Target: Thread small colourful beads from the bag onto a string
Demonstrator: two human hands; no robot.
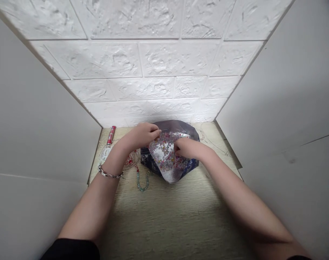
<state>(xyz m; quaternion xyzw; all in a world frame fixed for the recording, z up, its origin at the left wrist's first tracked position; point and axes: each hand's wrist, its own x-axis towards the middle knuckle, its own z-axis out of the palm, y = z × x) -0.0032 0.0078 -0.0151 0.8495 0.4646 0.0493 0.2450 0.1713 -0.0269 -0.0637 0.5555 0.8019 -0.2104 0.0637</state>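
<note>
An opened-out bag [177, 126] with a silvery lining and a dark blue patterned outside lies by the wall. Loose small beads [167, 164] in pink, clear, purple and yellow are spread over its lining. My left hand [148, 134] is over the bag's left side, thumb and fingers pinched together; whatever they hold is too small to make out. Among the beads, my right hand [186, 148] has its fingers curled down, and their tips are hidden. A string of teal beads [143, 188] with a red end lies left of the bag.
Clear and red bead strands [131, 160] lie behind my left wrist, near a red-wrapped tube [111, 135]. Thin thread [214, 142] trails to the right of the bag. A white brick-patterned wall [159, 59] stands behind, with grey panels [283, 94] on both sides.
</note>
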